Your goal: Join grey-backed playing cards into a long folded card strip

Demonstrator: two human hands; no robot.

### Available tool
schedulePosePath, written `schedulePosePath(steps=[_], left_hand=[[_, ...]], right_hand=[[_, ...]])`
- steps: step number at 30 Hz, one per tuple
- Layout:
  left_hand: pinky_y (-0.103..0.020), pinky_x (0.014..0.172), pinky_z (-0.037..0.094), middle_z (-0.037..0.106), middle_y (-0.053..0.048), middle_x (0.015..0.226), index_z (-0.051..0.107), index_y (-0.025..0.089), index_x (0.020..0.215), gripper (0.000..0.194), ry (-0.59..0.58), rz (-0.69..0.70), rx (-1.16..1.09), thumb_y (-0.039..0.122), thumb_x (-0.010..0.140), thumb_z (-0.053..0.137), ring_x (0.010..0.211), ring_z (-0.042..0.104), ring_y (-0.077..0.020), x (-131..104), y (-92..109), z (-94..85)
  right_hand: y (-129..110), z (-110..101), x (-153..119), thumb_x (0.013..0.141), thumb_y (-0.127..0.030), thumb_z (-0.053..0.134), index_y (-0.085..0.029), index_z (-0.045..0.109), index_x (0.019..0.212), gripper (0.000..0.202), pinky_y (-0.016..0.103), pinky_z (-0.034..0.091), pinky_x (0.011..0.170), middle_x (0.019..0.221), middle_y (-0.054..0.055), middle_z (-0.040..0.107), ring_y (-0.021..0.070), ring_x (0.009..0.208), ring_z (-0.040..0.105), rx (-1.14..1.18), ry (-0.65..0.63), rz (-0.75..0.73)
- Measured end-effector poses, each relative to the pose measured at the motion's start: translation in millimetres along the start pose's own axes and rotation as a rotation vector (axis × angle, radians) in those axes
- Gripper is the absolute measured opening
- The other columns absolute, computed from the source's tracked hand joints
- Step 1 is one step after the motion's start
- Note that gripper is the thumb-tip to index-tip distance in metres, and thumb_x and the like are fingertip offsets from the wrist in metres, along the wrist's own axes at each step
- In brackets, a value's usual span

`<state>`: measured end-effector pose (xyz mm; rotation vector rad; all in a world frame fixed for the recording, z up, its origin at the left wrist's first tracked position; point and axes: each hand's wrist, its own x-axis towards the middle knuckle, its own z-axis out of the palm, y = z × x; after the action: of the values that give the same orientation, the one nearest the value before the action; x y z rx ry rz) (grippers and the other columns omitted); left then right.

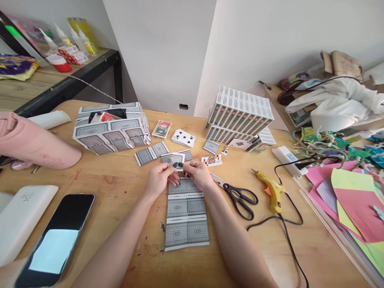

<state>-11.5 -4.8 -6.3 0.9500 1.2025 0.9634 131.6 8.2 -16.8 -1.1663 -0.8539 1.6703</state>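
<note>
Between them, my left hand (160,178) and my right hand (196,174) pinch a playing card (173,159) by its near edge, with its patterned back partly showing. Both thumbs meet at that edge. Below my hands lies a panel of joined playing cards (187,224), grey backs up, in rows of two. More grey-backed cards (151,153) lie flat just beyond my left hand. Past my right hand are a cut face card (211,160) and a small card piece (225,150). Black-handled scissors (240,196) rest beside my right wrist, blades partly hidden.
A yellow glue gun (273,192) with its cord lies right, near a white power strip (289,160). At the back stand a card-covered box (112,128), a card deck (183,138) and stacked card boxes (240,112). A phone (57,236) lies left; coloured paper (357,200) lies right.
</note>
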Motion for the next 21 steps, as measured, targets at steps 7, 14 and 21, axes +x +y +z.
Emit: schedulePosePath(steps=[7,14,21], left_hand=[[-0.020,0.029,0.038,0.059,-0.001,0.042,0.055,0.014,0.059,0.030,0.044,-0.008,-0.003,0.041,0.070,0.061,0.031,0.052,-0.0127,-1.4,-0.6,0.8],[-0.018,0.026,0.025,0.049,0.003,0.032,0.052,0.016,0.051,0.036,0.097,0.082,0.137,0.042,0.075,0.057,0.024,0.039,-0.0076,-3.3,-1.6,1.3],[-0.019,0.029,0.025,0.049,0.001,0.033,0.054,0.016,0.053,0.048,0.109,0.115,0.156,0.052,0.082,0.043,0.025,0.038,-0.0074,-2.6,-2.4,-0.3]], right_hand=[[0.8,1.2,-1.3,0.055,-0.043,0.076,-0.014,0.067,0.062,0.032,0.023,0.019,0.043,0.044,-0.003,0.051,0.0067,0.042,0.037,-0.058,-0.022,-0.026],[0.4,3.4,-2.6,0.049,-0.041,0.078,-0.014,0.065,0.058,0.032,0.023,0.021,0.043,0.044,-0.004,0.051,0.0063,0.041,0.037,-0.036,0.008,-0.025],[2.2,2.3,-2.0,0.050,-0.040,0.078,-0.015,0.065,0.059,0.030,0.024,0.024,0.045,0.045,-0.003,0.052,0.0072,0.043,0.039,0.034,0.019,-0.035]])
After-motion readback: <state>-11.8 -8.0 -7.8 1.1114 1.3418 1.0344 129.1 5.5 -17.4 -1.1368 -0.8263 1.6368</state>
